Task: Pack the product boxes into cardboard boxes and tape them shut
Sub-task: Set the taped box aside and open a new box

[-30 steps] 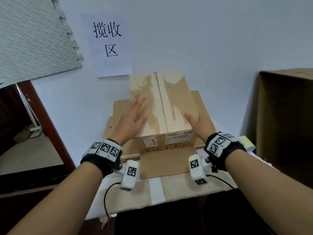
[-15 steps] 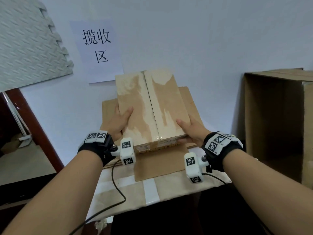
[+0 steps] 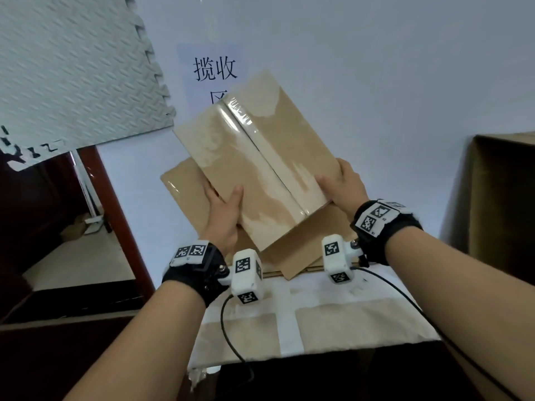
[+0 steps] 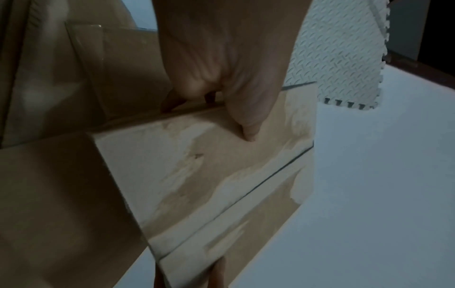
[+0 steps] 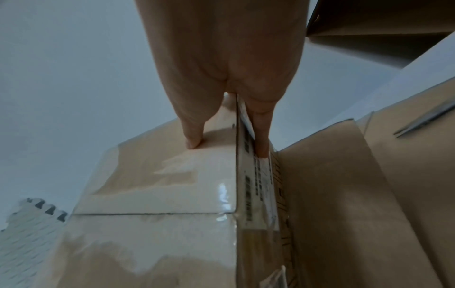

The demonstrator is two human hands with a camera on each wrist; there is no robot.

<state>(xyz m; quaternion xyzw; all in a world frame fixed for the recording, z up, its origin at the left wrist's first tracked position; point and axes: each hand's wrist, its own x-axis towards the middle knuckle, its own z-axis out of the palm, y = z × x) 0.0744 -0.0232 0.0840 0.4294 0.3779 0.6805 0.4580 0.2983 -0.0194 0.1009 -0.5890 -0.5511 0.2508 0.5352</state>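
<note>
Both hands, left hand (image 3: 224, 211) and right hand (image 3: 344, 185), grip a taped cardboard box (image 3: 260, 166); only the right wrist view shows its printed label (image 5: 256, 187), blurred.

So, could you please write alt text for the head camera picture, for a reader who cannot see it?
Two hands, left hand and right hand, hold a taped cardboard box tilted above flat cardboard sheets on a table, before a white wall with a paper sign.
</note>
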